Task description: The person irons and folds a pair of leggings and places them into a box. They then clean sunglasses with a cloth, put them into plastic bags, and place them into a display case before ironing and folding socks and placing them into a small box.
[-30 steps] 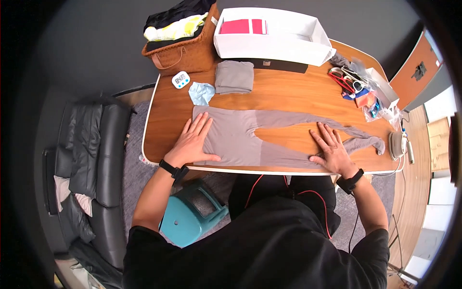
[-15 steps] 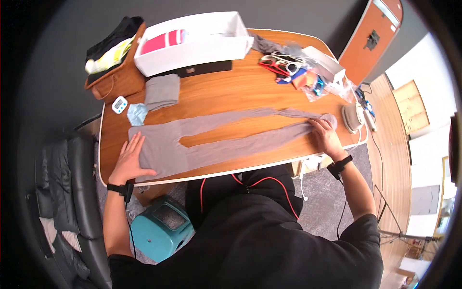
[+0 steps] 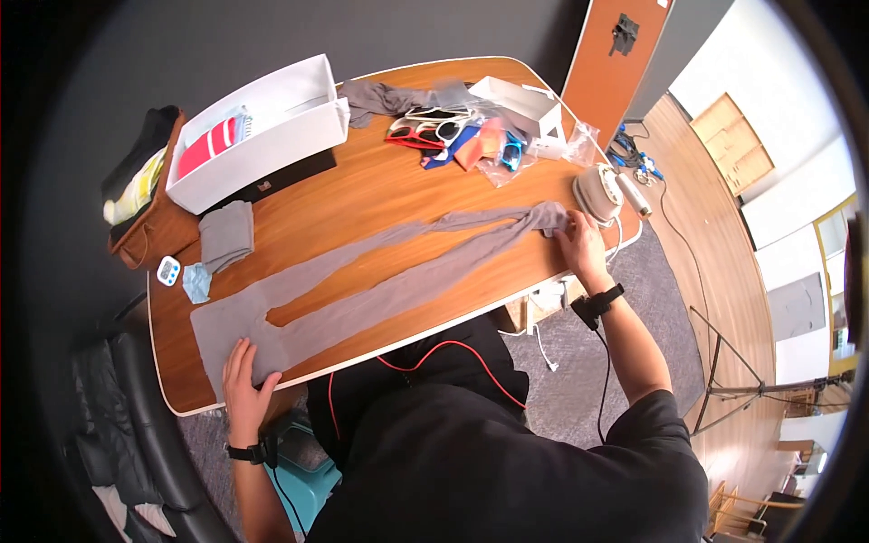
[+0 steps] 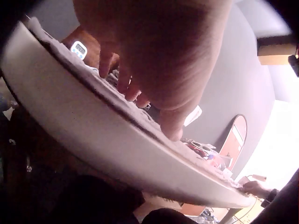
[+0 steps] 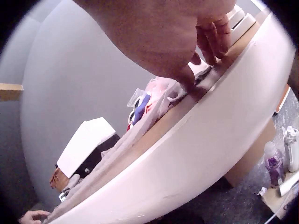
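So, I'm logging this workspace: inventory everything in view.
Table: one, brown, centre
Tights: one, grey, table's near side
Basket: one, brown, far left
Clothes: several, mixed, in basket
Lower box: one, black, beside basket
Upper box: one, white, on lower box
Packet: one, striped red, in upper box
Folded cloth: one, grey, beside basket
Digital timer: one, white, left end
Crumpled cloth: one, blue, beside timer
Sunglasses: several, red and white, far side
Small box: one, white, beside sunglasses
Iron: one, beige, right end
Stool: one, teal, left floor
Sofa: one, black, left
Left hand: one, bare, on tights' waist end
Right hand: one, bare, at tights' foot end
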{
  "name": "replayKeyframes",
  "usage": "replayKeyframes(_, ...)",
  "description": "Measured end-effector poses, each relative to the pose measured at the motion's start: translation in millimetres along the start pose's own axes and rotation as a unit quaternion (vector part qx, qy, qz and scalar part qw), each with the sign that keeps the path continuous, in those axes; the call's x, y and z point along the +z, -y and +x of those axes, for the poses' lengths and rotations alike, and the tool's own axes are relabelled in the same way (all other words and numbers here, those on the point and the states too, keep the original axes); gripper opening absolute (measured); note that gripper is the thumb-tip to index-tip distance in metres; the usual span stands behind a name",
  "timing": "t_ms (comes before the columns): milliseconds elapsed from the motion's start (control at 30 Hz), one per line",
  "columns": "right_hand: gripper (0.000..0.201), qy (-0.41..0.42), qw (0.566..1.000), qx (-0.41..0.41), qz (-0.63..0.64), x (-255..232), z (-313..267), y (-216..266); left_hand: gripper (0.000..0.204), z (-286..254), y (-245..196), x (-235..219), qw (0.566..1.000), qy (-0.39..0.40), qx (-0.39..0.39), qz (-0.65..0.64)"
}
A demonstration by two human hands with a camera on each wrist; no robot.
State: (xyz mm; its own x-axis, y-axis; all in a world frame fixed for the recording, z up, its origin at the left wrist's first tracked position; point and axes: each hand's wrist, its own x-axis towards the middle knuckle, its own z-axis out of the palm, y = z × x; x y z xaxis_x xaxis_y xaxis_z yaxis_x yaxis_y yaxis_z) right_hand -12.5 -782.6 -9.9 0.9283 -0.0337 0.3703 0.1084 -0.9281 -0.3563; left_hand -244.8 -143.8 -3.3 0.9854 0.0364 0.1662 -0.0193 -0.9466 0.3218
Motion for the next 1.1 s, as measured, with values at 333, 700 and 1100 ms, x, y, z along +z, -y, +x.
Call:
replayKeyframes(333, 0.016, 0.007, 0.998, 0.048, 0.049, -10, 0, -15, 0.068, -10, 5, 18, 1.000, 0.003, -0.003, -0.013)
replayKeyframes(700, 0.010, 0.006, 0.989, -0.147, -0.030, -13, 25, 5, 0.064, -11, 8, 24, 1.000, -0.009, -0.001, -0.012)
replayKeyframes(1100, 0.013, 0.043, 0.964, -0.259, -0.053, -43, -25, -37, 0.061, -10, 10, 27, 1.000, -0.021, 0.009, -0.006)
